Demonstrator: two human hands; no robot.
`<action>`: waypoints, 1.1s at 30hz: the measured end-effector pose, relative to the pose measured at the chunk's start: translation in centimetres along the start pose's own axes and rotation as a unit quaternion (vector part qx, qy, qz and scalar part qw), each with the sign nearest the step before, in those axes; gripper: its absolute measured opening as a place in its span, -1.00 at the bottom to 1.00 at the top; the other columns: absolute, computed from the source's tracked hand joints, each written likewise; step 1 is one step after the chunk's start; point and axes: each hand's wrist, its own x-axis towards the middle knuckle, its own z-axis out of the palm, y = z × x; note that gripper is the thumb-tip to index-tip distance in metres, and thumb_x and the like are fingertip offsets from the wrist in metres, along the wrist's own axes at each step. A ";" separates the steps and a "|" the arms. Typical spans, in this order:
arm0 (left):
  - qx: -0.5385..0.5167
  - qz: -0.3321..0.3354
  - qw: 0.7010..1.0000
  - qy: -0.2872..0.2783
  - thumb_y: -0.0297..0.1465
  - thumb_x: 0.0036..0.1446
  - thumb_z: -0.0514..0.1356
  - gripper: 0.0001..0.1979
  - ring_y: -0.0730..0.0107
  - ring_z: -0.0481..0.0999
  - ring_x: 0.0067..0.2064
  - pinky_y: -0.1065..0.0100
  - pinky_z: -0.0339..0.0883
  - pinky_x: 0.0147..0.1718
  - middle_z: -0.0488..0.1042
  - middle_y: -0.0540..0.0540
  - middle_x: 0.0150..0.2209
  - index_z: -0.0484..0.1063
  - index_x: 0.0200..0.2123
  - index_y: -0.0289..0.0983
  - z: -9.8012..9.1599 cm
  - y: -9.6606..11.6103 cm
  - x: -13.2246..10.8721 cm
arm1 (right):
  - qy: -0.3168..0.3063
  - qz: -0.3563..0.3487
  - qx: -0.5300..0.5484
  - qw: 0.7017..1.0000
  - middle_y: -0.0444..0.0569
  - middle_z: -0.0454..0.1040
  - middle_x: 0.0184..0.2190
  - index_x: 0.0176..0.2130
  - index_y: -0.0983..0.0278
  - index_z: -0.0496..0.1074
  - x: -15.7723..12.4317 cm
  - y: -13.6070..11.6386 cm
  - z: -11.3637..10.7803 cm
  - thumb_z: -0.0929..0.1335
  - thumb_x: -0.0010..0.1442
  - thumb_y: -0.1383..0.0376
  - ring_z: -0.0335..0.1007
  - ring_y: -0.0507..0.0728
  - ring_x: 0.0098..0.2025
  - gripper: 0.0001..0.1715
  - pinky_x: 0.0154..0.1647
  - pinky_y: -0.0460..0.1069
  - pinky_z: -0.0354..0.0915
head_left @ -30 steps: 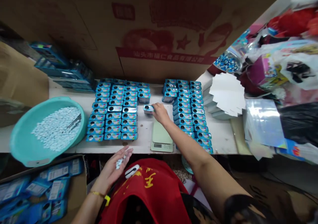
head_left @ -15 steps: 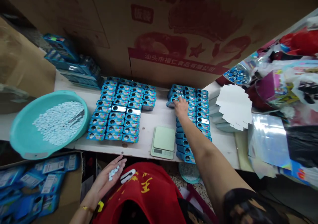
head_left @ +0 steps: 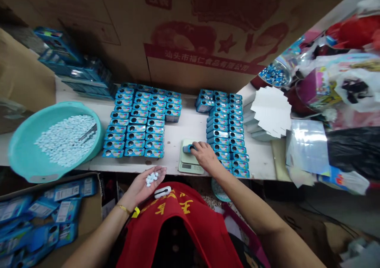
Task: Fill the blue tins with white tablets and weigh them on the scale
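Note:
My left hand [head_left: 145, 184] is held palm up at the table's front edge, cupping several pale blue-white candies [head_left: 152, 177]. With its fingers closed round one end, my right hand [head_left: 204, 155] has a small blue box [head_left: 188, 149] over the pan of a kitchen scale [head_left: 190, 167]. The hand hides part of that box, and I cannot read the display. Rows of similar blue boxes [head_left: 219, 134] with round holes stand just right of the scale. More rows of blue boxes [head_left: 136, 136] stand left of it.
A turquoise basin [head_left: 18, 141] of candies, with a metal utensil in it, stands at the left. Below is a carton of blue boxes [head_left: 44, 236]. A large cardboard box [head_left: 190, 76] walls off the back. White cards [head_left: 271, 109] and plastic sheets [head_left: 308, 145] lie at the right.
My right hand has come from the back of the right-hand rows to the scale, bringing a blue box. My left hand, still cupping candies, has shifted slightly up and right in view.

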 end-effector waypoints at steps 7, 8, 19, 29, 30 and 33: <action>0.027 -0.029 0.997 -0.062 -0.45 0.13 0.01 -0.79 0.26 0.49 -0.21 0.24 0.37 -0.19 0.50 -0.24 -0.27 0.39 -0.26 -0.43 0.9 -1.0 0.8 | 0.046 -0.049 0.172 0.983 0.09 0.32 -0.15 -0.13 0.32 0.31 -0.7 -7.6 -0.8 0.19 0.20 0.26 0.17 0.13 -0.19 -0.73 -0.18 0.04 0.17; 0.028 -0.034 0.997 -0.066 -0.43 0.14 0.01 -0.79 0.31 0.51 -0.29 0.27 0.40 -0.26 0.51 -0.19 -0.34 0.40 -0.29 -0.41 0.8 -1.3 0.9 | 0.036 -0.084 0.191 0.977 0.07 0.33 -0.19 -0.11 0.32 0.29 -0.6 -9.0 -1.2 0.20 0.20 0.27 0.18 0.12 -0.21 -0.73 -0.22 0.02 0.18; 0.059 -0.051 0.997 0.004 -0.48 0.14 0.00 -0.81 0.49 0.44 -0.55 0.45 0.36 -0.49 0.42 -0.04 -0.58 0.37 -0.42 -0.38 0.3 -3.6 0.1 | -0.031 -0.129 0.228 0.965 -0.03 0.33 -0.22 -0.20 0.32 0.30 -1.8 -12.5 -0.5 0.22 0.17 0.39 0.21 0.06 -0.19 -0.84 -0.20 -0.06 0.20; 0.077 -0.069 0.995 0.004 -0.51 0.13 -0.03 -0.80 0.47 0.44 -0.57 0.44 0.36 -0.54 0.44 -0.07 -0.57 0.35 -0.45 -0.37 0.6 -4.4 0.0 | -0.030 -0.108 0.253 0.961 0.01 0.33 -0.20 -0.19 0.31 0.29 -2.8 -12.4 -0.4 0.21 0.18 0.39 0.19 0.07 -0.16 -0.83 -0.20 -0.04 0.23; 0.078 -0.071 0.994 0.007 -0.52 0.12 -0.02 -0.81 0.48 0.44 -0.57 0.44 0.36 -0.54 0.43 -0.06 -0.57 0.35 -0.45 -0.37 0.8 -4.5 0.0 | -0.031 -0.113 0.257 0.959 0.01 0.33 -0.21 -0.20 0.31 0.29 -2.9 -12.4 -0.4 0.21 0.18 0.39 0.19 0.07 -0.16 -0.84 -0.19 -0.04 0.23; 0.074 -0.077 0.994 0.010 -0.54 0.10 -0.01 -0.82 0.52 0.41 -0.61 0.47 0.36 -0.55 0.41 -0.04 -0.60 0.34 -0.48 -0.37 1.2 -4.6 0.1 | -0.030 -0.121 0.270 0.955 0.01 0.34 -0.22 -0.22 0.32 0.32 -3.0 -12.5 -0.4 0.21 0.18 0.40 0.20 0.06 -0.14 -0.85 -0.15 -0.05 0.22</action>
